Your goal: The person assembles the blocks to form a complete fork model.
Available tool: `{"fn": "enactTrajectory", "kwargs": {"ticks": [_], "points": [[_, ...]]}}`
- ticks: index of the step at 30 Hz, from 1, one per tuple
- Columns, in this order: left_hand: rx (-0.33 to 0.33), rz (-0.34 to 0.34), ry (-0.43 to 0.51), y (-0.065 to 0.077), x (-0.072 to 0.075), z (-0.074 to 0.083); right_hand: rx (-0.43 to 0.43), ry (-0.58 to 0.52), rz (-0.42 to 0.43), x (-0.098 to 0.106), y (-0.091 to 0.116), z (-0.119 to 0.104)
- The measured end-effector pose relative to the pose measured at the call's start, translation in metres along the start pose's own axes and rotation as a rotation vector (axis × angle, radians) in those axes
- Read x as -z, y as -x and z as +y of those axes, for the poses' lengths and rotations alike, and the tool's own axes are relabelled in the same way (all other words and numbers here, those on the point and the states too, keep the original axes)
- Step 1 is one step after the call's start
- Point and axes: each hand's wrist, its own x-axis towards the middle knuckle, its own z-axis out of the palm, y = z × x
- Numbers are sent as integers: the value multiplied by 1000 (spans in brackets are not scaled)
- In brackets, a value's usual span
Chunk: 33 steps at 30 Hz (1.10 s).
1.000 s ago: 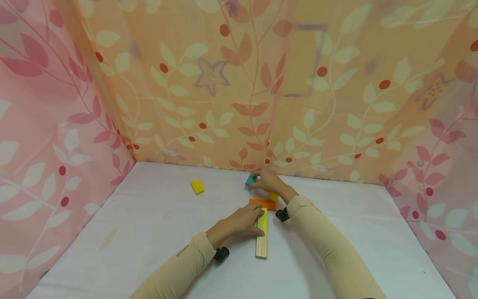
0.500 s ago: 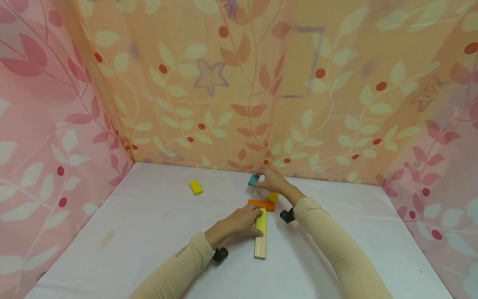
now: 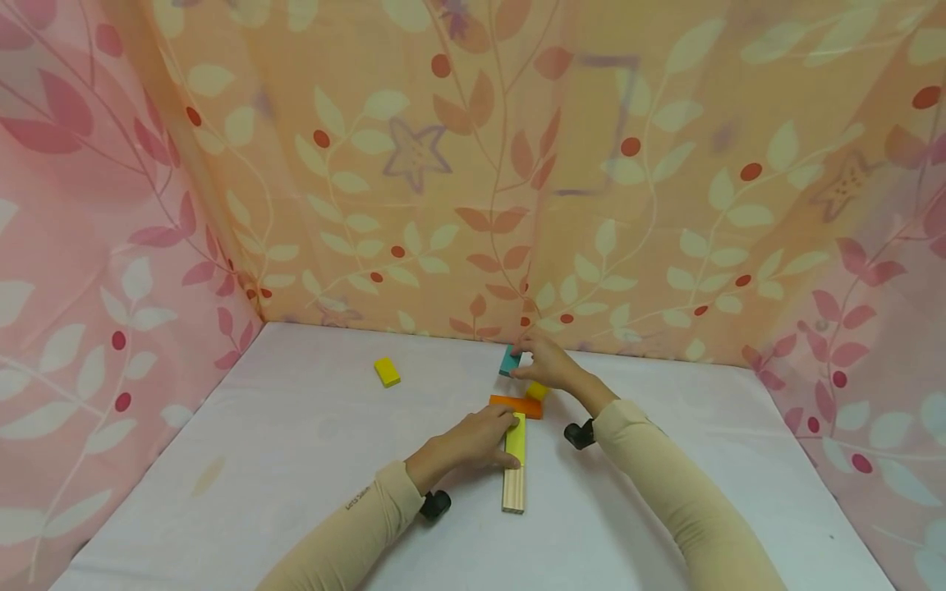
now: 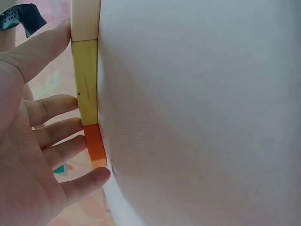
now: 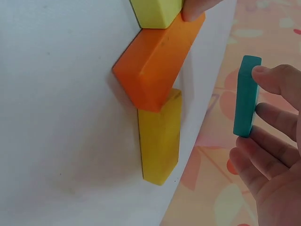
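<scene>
My right hand (image 3: 550, 361) pinches a teal block (image 5: 247, 96) between thumb and fingers, held upright off the table near the back edge. Spread along a yellow-green block (image 3: 520, 439), my left hand (image 3: 473, 443) rests its thumb and fingertips on it, fingers fairly straight. That block lies end to end with a plain wooden block (image 3: 513, 490) on its near side. Crosswise at its far end lies an orange block (image 5: 157, 70), where a left fingertip also touches in the left wrist view. A yellow block (image 5: 160, 141) meets the orange one's right end at an angle.
Another yellow block (image 3: 387, 372) lies alone on the white table (image 3: 296, 443), towards the back left. Patterned cloth walls (image 3: 473, 180) rise behind the table and on both sides. A small black camera (image 3: 580, 434) hangs at the right wrist.
The right hand has carried the teal block a little to the right, and it now sits slightly lower in the head view. My left hand stays in place on the yellow-green block.
</scene>
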Motion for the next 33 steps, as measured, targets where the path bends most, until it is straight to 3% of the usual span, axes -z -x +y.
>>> {"fn": "enactTrajectory", "kwargs": {"ticks": [8,20,33], "points": [[18,-7,22,0,1,1,32,-20,6,1,5,6],[38,-29,23,0,1,3,-27,-46,-52,-1,11,11],[35,-23,23,-1,-1,1,20,-8,-55,-6,11,14]]}}
